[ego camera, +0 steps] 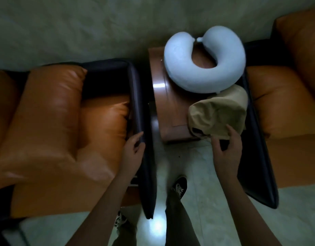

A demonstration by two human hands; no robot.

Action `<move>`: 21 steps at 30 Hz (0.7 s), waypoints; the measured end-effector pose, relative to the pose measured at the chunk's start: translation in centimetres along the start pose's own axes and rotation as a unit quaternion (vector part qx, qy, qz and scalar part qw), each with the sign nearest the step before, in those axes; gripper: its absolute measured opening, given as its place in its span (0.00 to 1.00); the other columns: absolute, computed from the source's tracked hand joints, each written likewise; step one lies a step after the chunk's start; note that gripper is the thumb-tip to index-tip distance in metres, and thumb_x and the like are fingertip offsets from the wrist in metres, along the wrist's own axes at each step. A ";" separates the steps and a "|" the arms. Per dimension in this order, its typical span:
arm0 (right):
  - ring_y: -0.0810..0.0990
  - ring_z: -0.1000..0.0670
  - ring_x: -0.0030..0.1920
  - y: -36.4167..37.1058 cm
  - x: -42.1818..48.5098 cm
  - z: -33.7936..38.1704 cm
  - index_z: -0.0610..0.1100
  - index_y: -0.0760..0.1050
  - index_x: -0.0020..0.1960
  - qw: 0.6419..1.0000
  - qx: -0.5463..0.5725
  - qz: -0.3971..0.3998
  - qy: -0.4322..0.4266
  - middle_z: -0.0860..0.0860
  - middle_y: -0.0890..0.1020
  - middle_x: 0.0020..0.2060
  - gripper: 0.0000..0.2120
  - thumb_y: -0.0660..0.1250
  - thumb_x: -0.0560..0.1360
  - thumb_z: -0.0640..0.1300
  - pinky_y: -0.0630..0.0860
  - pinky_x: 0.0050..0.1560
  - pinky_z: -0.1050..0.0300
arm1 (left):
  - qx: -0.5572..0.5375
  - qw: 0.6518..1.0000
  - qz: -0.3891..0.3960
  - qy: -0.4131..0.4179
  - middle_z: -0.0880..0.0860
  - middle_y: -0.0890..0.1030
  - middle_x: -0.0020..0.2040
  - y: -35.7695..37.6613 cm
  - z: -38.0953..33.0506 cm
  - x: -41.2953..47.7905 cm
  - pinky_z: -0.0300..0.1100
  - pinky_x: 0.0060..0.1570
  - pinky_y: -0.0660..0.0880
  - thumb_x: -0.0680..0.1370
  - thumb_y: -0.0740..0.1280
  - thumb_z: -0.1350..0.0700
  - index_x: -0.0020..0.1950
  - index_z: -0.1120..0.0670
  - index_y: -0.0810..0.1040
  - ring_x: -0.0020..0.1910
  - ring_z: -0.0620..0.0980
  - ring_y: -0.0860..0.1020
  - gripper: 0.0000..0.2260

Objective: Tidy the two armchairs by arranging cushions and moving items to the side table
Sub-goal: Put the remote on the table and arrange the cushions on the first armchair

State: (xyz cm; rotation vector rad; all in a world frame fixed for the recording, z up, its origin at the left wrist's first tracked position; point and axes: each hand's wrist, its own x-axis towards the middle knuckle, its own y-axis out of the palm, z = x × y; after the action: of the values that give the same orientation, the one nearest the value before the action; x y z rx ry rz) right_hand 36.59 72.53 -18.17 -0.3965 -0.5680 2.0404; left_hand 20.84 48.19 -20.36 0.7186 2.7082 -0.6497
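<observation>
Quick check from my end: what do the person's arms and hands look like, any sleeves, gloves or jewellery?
Both arms are bare up to the frame's bottom edge, with no sleeves showing. The left hand and right hand are bare too: no gloves, and no rings, watch or wristband that I can make out in this dim, slightly blurred view.
</observation>
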 end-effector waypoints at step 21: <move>0.78 0.52 0.62 22.2 -33.6 -4.7 0.43 0.76 0.68 0.954 -0.043 0.281 0.096 0.49 0.80 0.62 0.17 0.65 0.80 0.38 0.75 0.62 0.56 | 0.098 0.980 -0.014 -0.170 0.50 0.79 0.62 -25.5 33.5 -21.9 0.42 0.59 0.69 0.81 0.66 0.64 0.67 0.49 0.78 0.61 0.47 0.76 0.17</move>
State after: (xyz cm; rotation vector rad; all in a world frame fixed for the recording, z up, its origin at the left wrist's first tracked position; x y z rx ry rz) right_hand 39.76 34.74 -32.47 -0.8789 -0.4564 2.4805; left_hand 30.55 3.33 -32.51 0.5546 2.3654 -0.9601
